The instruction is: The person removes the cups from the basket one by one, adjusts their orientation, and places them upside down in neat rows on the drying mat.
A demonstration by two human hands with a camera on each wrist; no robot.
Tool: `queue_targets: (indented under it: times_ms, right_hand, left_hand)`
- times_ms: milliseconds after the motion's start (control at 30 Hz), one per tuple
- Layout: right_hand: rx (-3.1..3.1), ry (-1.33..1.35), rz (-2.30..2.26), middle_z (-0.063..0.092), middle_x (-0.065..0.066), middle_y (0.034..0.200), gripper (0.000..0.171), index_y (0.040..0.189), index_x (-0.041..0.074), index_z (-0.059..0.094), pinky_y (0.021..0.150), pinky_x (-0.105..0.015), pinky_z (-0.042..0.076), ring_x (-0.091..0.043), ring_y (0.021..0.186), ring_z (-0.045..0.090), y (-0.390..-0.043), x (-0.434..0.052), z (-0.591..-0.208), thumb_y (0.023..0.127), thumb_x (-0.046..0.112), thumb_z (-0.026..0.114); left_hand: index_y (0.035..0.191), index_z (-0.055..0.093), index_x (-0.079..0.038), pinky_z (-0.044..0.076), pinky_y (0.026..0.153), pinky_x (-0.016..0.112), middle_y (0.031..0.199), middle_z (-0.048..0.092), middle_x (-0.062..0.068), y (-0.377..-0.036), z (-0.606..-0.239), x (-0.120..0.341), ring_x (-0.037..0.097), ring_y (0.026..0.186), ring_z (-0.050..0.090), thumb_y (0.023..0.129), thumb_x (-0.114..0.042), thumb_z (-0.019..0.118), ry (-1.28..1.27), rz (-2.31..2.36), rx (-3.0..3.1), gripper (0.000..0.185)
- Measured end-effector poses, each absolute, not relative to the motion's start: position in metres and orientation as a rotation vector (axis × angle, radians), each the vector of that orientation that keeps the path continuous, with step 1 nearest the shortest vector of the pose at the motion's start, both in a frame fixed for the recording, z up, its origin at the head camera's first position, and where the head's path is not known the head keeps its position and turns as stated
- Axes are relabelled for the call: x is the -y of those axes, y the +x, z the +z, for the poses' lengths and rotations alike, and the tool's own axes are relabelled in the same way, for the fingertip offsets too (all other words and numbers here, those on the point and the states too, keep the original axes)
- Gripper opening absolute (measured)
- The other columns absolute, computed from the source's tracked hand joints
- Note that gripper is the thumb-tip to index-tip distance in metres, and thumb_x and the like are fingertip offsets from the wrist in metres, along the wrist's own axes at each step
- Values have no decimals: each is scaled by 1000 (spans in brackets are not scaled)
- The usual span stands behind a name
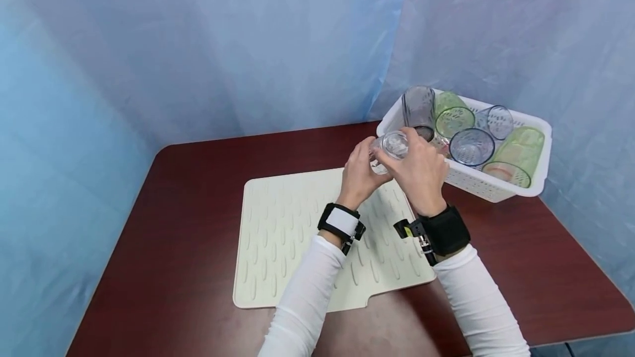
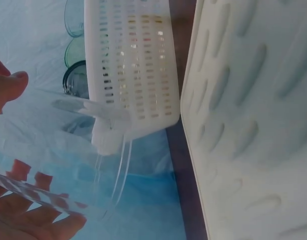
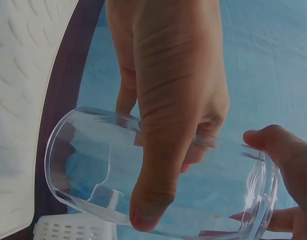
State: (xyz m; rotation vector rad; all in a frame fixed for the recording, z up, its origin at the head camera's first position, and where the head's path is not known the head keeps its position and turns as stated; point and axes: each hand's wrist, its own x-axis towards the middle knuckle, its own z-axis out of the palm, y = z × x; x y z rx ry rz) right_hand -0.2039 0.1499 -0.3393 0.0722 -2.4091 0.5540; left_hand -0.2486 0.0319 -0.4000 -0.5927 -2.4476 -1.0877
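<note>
Your left hand [image 1: 359,172] and right hand [image 1: 419,172] both grasp clear tumbler [image 1: 389,150], held above drying mat [image 1: 278,236]; white basket [image 1: 496,189] at 2 o'clock.

Clear cup [image 1: 389,150]: glossy, smooth transparent plastic | basket [image 1: 501,187]: white perforated plastic | mat [image 1: 292,236]: matt cream, ribbed, rubbery | table [image 1: 188,180]: smooth dark red-brown, slight sheen
</note>
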Motion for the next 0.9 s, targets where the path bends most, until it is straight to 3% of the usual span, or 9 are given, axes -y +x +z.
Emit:
queue_targets:
  times_ms: [100,200,333,500,733,900]
  right_hand:
    - [2410,120,577,44,-11,59,70,127,5,60,41,-38,22,-28,45,33,-208,-149,-347,81,57,69]
    - [2424,164,604,56,-12,69,77,129,11,59,41,-41,23,-29,48,39,-223,-154,-369,76,66,68]
    - [2404,177,518,68,-2,95,82,136,28,53,41,-39,19,-22,53,46,-266,-175,-436,71,75,64]
    - [2337,122,451,66,11,100,81,137,44,47,42,-38,18,-13,64,51,-300,-189,-502,65,80,63]
    - [2345,141,522,65,14,100,70,126,40,56,43,-37,22,-10,75,55,-292,-182,-513,67,77,66]
    - [2364,149,542,63,14,96,67,122,37,59,43,-36,23,-8,72,53,-284,-175,-512,69,78,63]
  left_hand:
    - [138,45,-4,52,85,35,130,54,13,-248,-399,-21,23,112,57,74,-32,84,-564,-1073,2488,80]
    - [135,46,-5,52,81,34,123,57,11,-249,-399,-8,22,105,60,74,-33,84,-520,-1063,2511,77]
    - [131,48,-5,52,79,35,116,59,10,-252,-401,18,22,98,62,73,-36,84,-442,-1073,2510,75]
    - [129,48,-4,51,81,38,114,59,11,-253,-404,62,23,100,61,73,-35,85,-366,-1104,2483,74]
    - [128,49,1,51,79,41,114,61,15,-246,-419,128,26,99,62,74,-30,85,-181,-1146,2461,72]
    - [129,47,3,49,84,45,116,62,18,-236,-425,162,30,103,61,75,-30,84,-67,-1145,2470,73]
